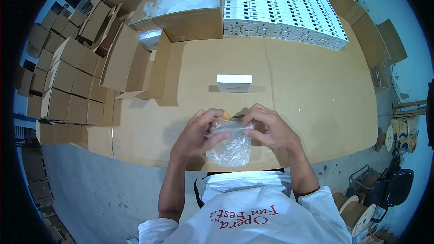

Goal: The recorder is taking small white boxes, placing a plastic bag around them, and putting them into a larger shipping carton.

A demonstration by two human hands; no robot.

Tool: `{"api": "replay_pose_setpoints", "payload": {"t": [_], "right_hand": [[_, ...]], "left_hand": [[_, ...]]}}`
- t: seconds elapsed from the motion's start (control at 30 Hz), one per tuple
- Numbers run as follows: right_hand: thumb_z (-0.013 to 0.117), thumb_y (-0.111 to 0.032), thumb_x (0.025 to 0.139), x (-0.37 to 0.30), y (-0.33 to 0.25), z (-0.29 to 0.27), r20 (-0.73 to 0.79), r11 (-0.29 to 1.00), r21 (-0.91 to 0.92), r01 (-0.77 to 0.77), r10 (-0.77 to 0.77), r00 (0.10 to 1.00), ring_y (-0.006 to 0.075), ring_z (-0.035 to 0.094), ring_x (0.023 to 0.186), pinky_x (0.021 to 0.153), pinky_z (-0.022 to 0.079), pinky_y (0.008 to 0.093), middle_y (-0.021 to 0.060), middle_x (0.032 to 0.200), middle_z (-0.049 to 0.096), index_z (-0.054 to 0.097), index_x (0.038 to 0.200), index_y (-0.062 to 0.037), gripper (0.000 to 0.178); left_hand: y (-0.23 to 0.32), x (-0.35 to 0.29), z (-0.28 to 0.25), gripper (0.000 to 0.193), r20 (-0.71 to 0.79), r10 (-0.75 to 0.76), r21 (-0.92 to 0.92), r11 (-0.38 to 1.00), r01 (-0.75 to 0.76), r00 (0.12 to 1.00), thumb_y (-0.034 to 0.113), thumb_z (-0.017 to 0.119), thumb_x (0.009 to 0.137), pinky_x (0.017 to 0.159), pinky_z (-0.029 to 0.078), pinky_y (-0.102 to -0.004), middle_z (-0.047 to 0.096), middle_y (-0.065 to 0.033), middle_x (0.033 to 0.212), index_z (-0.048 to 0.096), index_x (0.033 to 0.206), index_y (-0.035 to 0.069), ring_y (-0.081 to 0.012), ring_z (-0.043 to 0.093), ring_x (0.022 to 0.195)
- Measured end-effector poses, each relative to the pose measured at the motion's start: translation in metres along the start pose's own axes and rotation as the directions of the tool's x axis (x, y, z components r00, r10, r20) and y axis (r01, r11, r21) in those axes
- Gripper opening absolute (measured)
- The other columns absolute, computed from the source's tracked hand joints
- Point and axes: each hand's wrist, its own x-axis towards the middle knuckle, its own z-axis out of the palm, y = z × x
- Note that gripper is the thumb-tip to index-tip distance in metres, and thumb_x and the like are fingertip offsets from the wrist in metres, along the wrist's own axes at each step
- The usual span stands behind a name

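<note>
Both hands work at a crinkled clear plastic bag (231,150) above the near edge of the cardboard-covered table. My left hand (195,134) pinches the bag's upper left side, its thumb lying across the film; an orange cover sits on one fingertip. My right hand (274,129) has the top right corner of the bag between thumb and fingers. Whether the bag contains anything cannot be made out through the folds. A little beyond the hands, a small white box (234,84) stands on the table, touched by neither hand.
An open carton (194,23) of clear plastic bags stands at the far left, beside rows of white patterned boxes (285,13). An open cardboard box (135,70) lies left of centre. Brown cartons (68,81) are stacked further left. Cable spools (361,214) stand on the floor at right.
</note>
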Motion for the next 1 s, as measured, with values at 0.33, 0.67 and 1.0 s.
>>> {"api": "replay_pose_setpoints", "payload": {"t": [0.33,0.67,1.0], "right_hand": [[0.071,-0.004,0.083,0.009,-0.001,0.011,-0.014,0.998,0.028,-0.061,0.062,0.998,0.0252,0.060,0.081,0.072,0.049,0.0365,0.0110,0.085,0.062,0.063,0.090,-0.0005,0.010],[0.071,0.001,0.077,0.019,-0.003,0.014,-0.017,0.987,-0.036,0.154,-0.155,0.988,0.0298,0.062,0.089,0.077,0.050,0.0373,0.0132,0.094,0.063,0.064,0.085,0.0002,0.011],[0.069,0.005,0.078,0.035,-0.006,0.009,-0.382,0.992,-0.103,0.077,-0.111,0.918,0.0286,0.062,0.108,0.084,0.053,0.0371,0.0118,0.109,0.064,0.066,0.108,-0.0036,0.031]], "left_hand": [[-0.030,-0.015,0.012,0.061,-0.317,0.219,-0.052,0.967,-0.248,0.923,0.005,0.087,0.072,0.086,0.051,-0.0352,0.061,-0.0106,0.099,0.056,0.125,0.005,-0.0225,0.060,0.097],[-0.040,-0.041,0.044,0.088,-0.191,-0.235,-0.612,0.788,0.072,0.953,0.004,0.086,0.074,0.106,0.047,-0.0391,0.049,-0.0139,0.137,0.035,0.145,0.004,-0.0239,0.052,0.127],[-0.037,-0.042,0.037,0.051,-0.073,-0.343,-0.600,0.765,0.233,0.936,0.002,0.075,0.086,0.095,0.053,-0.0346,0.067,-0.0098,0.117,0.052,0.131,0.000,-0.0175,0.064,0.108]]}}
